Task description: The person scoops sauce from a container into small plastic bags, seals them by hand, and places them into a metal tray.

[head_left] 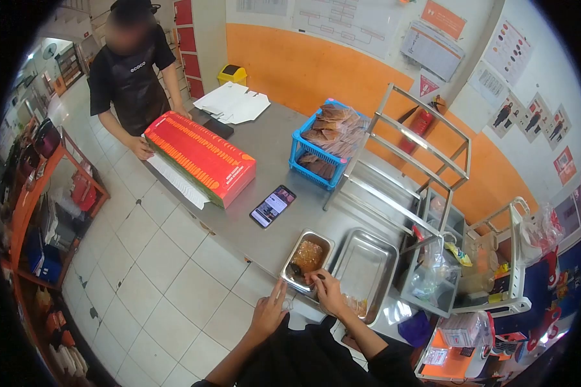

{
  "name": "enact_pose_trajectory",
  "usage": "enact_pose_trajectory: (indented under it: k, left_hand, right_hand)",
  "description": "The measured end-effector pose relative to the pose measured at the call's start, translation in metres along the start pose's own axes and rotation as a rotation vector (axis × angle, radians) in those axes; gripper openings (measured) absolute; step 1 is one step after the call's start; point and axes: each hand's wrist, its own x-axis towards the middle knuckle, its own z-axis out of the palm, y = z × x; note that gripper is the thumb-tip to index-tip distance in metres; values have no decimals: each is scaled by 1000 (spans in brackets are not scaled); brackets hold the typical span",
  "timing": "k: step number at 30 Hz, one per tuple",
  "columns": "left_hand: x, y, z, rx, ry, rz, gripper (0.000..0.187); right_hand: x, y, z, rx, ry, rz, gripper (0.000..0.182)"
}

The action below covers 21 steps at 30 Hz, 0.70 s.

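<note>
Both hands at the steel container on the table's near edge

My right hand point(327, 290) is curled closed at the container's right rim, around what looks like the handle of a dark spoon point(295, 269). My left hand point(270, 311) is at the near left corner, fingers nearly straight; a small clear piece point(288, 304) shows beside them, and I cannot tell whether I grip it. The deep rectangular steel container point(331, 246) holds brownish-orange food point(308, 255).

Just right lies a shallow steel tray point(374, 258), small packets point(355, 306) at its near end. Grey plastic bins point(403, 287) crowd its right side, under a tall metal rack point(426, 142).

The steel table point(239, 227) shows a bare strip from the container to a black phone point(273, 206), and more beyond, toward a blue plastic basket point(312, 140) of brown packets. A long red box point(200, 151) lines the left edge, where a person in black point(139, 84) stands touching it. Beyond that edge, a white tiled floor point(168, 242) opens out to the left.
</note>
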Motion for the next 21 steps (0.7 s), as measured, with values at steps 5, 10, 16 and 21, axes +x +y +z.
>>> enact_pose_trajectory:
  k: [5, 10, 16, 21]
  left_hand:
    - [0, -1, -2, 0, 9, 20, 89]
    - [-1, 0, -2, 8, 21, 30, 88]
    - [-2, 0, -2, 15, 23, 24, 88]
    - [-2, 5, -8, 27, -9, 1, 88]
  right_hand:
    - [0, 25, 6, 304, 165, 176, 34]
    - [7, 33, 6, 492, 289, 230, 38]
    - [11, 57, -12, 696, 427, 300, 40]
    - [9, 61, -14, 687, 520, 337, 41]
